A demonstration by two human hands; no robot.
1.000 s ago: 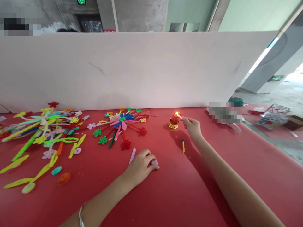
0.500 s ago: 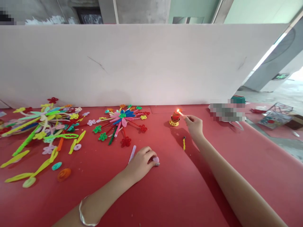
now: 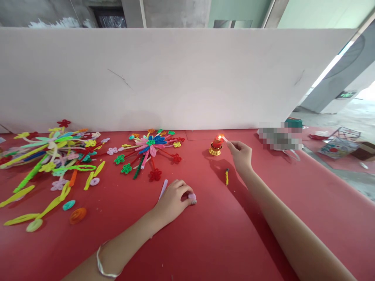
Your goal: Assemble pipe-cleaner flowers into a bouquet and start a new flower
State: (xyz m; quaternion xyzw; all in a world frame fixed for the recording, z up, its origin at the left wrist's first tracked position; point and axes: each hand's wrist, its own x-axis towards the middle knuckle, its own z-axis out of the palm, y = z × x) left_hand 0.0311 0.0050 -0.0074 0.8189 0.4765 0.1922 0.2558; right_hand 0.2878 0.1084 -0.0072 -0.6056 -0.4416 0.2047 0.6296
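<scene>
My left hand pinches a small lilac pipe-cleaner coil just above the red tabletop. Partly behind that hand lies a lilac pipe-cleaner strip. My right hand grips a thin pale stick, its tip at the flame of a lit red candle. The candle stands in a gold holder near the white panel. Below the right hand, a short yellow twisted piece with a dark tip lies on the table.
A multicoloured pipe-cleaner flower piece lies left of the candle. Farther left sits a larger bundle of pipe-cleaner flowers, with yellow strips and an orange coil nearby. The white panel borders the table's back. A blurred bag-like item rests at right.
Both hands keep nearly the same places and grips. The pale stick's tip is still at the candle flame; the whole view has shifted very slightly.
</scene>
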